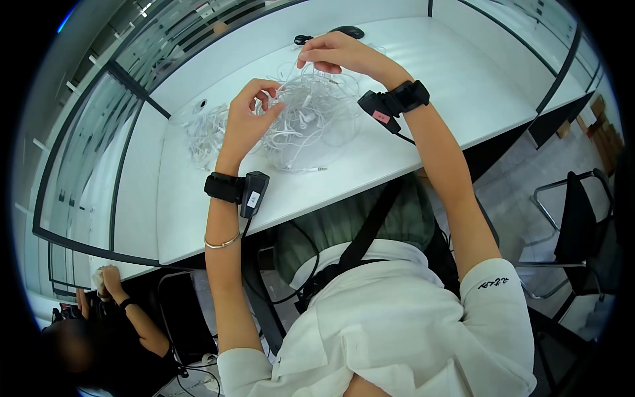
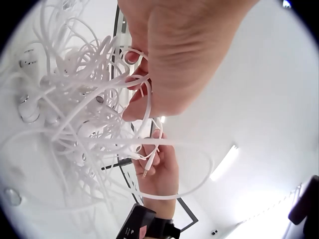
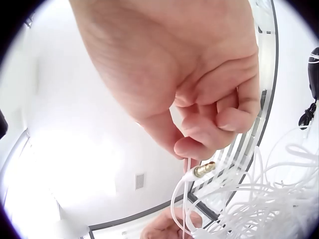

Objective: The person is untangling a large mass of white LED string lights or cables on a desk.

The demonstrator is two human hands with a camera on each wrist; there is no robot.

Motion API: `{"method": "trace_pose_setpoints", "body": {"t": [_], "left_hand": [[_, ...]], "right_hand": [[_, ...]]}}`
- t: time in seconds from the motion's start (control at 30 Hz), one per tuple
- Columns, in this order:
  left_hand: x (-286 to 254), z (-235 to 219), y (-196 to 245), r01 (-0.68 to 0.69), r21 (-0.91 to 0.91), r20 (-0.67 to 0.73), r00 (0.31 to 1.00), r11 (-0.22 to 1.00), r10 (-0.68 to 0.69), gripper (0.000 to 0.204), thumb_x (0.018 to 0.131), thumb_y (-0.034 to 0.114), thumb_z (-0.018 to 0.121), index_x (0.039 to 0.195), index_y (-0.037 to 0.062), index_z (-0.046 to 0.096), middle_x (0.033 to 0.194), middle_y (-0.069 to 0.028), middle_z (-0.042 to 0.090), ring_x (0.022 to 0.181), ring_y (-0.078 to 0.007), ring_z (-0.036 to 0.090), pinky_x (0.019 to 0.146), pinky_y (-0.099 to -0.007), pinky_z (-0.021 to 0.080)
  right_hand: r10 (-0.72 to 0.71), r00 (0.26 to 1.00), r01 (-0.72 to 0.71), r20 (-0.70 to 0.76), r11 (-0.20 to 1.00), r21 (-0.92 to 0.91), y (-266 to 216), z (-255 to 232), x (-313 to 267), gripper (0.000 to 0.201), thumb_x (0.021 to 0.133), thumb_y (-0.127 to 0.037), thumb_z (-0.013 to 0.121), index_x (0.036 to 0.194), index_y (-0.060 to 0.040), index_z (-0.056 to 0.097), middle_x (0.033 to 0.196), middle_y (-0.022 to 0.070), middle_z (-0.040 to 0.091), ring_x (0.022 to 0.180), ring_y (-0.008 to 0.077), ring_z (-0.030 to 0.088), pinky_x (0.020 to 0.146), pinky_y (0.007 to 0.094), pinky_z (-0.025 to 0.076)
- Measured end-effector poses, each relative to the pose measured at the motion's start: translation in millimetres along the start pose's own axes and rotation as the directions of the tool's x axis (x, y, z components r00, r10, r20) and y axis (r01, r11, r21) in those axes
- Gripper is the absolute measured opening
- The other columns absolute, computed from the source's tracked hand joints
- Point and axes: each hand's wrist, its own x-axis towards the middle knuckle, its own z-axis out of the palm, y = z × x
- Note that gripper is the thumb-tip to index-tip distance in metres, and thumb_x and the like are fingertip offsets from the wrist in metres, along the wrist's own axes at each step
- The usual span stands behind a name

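Observation:
A tangled heap of white wired earphones lies on the white desk, its cords and earbuds looping over one another. My right hand is raised over the far side of the heap. Between its thumb and fingertips it pinches a thin white earphone cord, and a gold-tipped plug dangles just below them. At the heap's left side, my left hand has its fingers curled around white cord, which loops past the thumb. Another plug hangs in front of the right hand in the left wrist view.
A second pile of white earphones sits to the left on the desk. A black mouse with its bundled cable lies at the back. Glass-topped partitions border the desk. Another person sits at lower left; a black chair stands right.

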Motion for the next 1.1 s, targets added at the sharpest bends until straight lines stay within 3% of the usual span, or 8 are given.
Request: {"method": "trace_pose_setpoints", "body": {"t": [0.13, 0.3, 0.4, 0.43, 0.53, 0.7, 0.83, 1.1], "left_hand": [[-0.5, -0.8, 0.9, -0.008, -0.020, -0.012, 1.000, 1.000, 0.008, 0.026, 0.074, 0.002, 0.067, 0.100, 0.0061, 0.062, 0.085, 0.0037, 0.056, 0.069, -0.0053, 0.047, 0.063, -0.0216, 0.033], [-0.5, -1.2, -2.2, 0.016, -0.014, -0.109, 0.994, 1.000, -0.017, 0.018, 0.078, 0.001, 0.064, 0.095, 0.0057, 0.063, 0.080, 0.0029, 0.057, 0.071, -0.0055, 0.049, 0.063, -0.0217, 0.033], [0.6, -2.6, -3.7, -0.026, 0.041, -0.162, 0.986, 0.999, 0.033, 0.017, 0.076, -0.002, 0.064, 0.090, 0.0076, 0.064, 0.081, 0.0012, 0.058, 0.070, -0.0070, 0.052, 0.060, -0.0226, 0.034], [0.2, -2.6, -1.7, -0.020, 0.053, -0.172, 0.985, 0.998, 0.029, 0.012, 0.079, 0.000, 0.063, 0.089, 0.0070, 0.064, 0.081, 0.0003, 0.057, 0.070, -0.0075, 0.052, 0.060, -0.0226, 0.034], [-0.2, -2.1, -5.5, 0.029, -0.045, -0.189, 0.981, 0.999, -0.037, 0.009, 0.082, 0.003, 0.062, 0.089, 0.0069, 0.064, 0.082, 0.0005, 0.058, 0.069, -0.0073, 0.051, 0.060, -0.0224, 0.034], [0.2, -0.9, -2.6, 0.083, -0.255, -0.229, 0.963, 0.963, -0.144, 0.007, 0.088, 0.005, 0.056, 0.090, 0.0035, 0.062, 0.079, 0.0005, 0.057, 0.067, -0.0066, 0.046, 0.059, -0.0215, 0.034], [-0.2, -3.8, 2.4, 0.099, -0.398, -0.204, 0.960, 0.912, -0.193, 0.011, 0.090, 0.005, 0.050, 0.090, 0.0010, 0.060, 0.075, -0.0007, 0.055, 0.064, -0.0064, 0.044, 0.057, -0.0207, 0.034], [-1.5, -6.4, 3.2, 0.168, -0.406, -0.159, 0.955, 0.898, -0.251, 0.013, 0.082, 0.001, 0.043, 0.080, 0.0023, 0.056, 0.072, -0.0021, 0.054, 0.055, -0.0056, 0.042, 0.050, -0.0207, 0.030]], "right_hand": [[0.007, 0.999, -0.006, -0.035, 1.000, 0.019, 6.3, 0.8, 0.7, 0.031, 0.092, -0.031, 0.053, 0.088, -0.0042, 0.066, 0.060, -0.0037, 0.046, 0.053, 0.0048, 0.039, 0.050, 0.0199, 0.031], [0.046, 0.991, -0.031, -0.129, 0.993, 0.117, 11.8, 5.7, 0.5, 0.033, 0.088, -0.034, 0.055, 0.080, -0.0033, 0.064, 0.070, 0.0021, 0.058, 0.067, 0.0098, 0.056, 0.061, 0.0235, 0.045], [0.061, 0.997, -0.049, -0.041, 0.968, 0.244, 11.1, 4.5, -0.2, 0.035, 0.087, -0.037, 0.056, 0.079, -0.0038, 0.063, 0.076, 0.0041, 0.061, 0.076, 0.0123, 0.060, 0.068, 0.0245, 0.048], [0.048, 0.998, -0.034, -0.050, 0.966, 0.256, 7.1, 8.2, -2.4, 0.035, 0.093, -0.034, 0.048, 0.069, -0.0089, 0.050, 0.071, -0.0001, 0.054, 0.071, 0.0103, 0.054, 0.065, 0.0241, 0.046], [0.052, 0.998, -0.057, 0.026, 0.962, 0.266, 3.3, 6.2, -3.0, 0.036, 0.093, -0.034, 0.050, 0.066, -0.0105, 0.046, 0.067, -0.0007, 0.051, 0.065, 0.0101, 0.052, 0.063, 0.0236, 0.044], [0.096, 0.995, -0.099, 0.022, 0.971, 0.218, 2.8, 10.1, -2.4, 0.041, 0.093, -0.040, 0.054, 0.064, -0.0136, 0.043, 0.054, -0.0057, 0.036, 0.056, 0.0061, 0.042, 0.057, 0.0216, 0.032], [0.089, 0.994, -0.099, 0.062, 0.975, 0.200, -6.7, 13.3, -5.2, 0.040, 0.092, -0.040, 0.055, 0.064, -0.0134, 0.043, 0.054, -0.0062, 0.033, 0.055, 0.0059, 0.037, 0.056, 0.0220, 0.029], [0.118, 0.978, -0.139, 0.170, 0.984, 0.116, -9.7, 16.3, -7.8, 0.030, 0.087, -0.038, 0.064, 0.077, -0.0105, 0.057, 0.057, -0.0071, 0.038, 0.056, 0.0044, 0.036, 0.054, 0.0220, 0.027]]}}
